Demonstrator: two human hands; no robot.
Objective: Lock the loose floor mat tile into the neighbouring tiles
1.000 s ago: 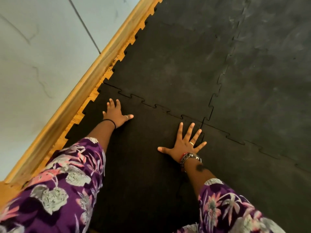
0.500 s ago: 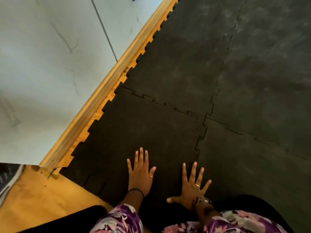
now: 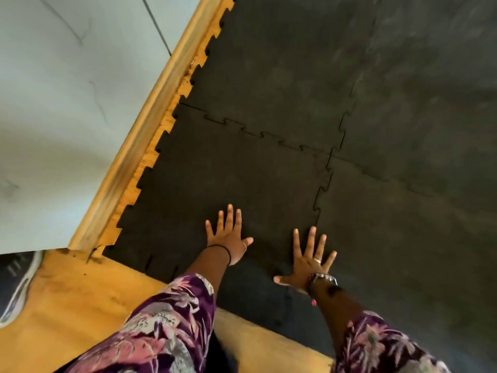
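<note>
Nearest us, our left hand (image 3: 228,239) and right hand (image 3: 309,261) lie flat with fingers spread, gripping nothing, on the loose black mat tile (image 3: 228,179). Beyond, its toothed edges meet the neighbouring tiles (image 3: 282,76); the wooden skirting (image 3: 150,125) runs along its left.

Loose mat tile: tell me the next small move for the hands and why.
Probably slide the right hand forward along the right-side toothed seam and press down. Both hands, the left hand too, lie flat and open on the loose tile near its near edge, while that seam ahead shows a dark line.
</note>
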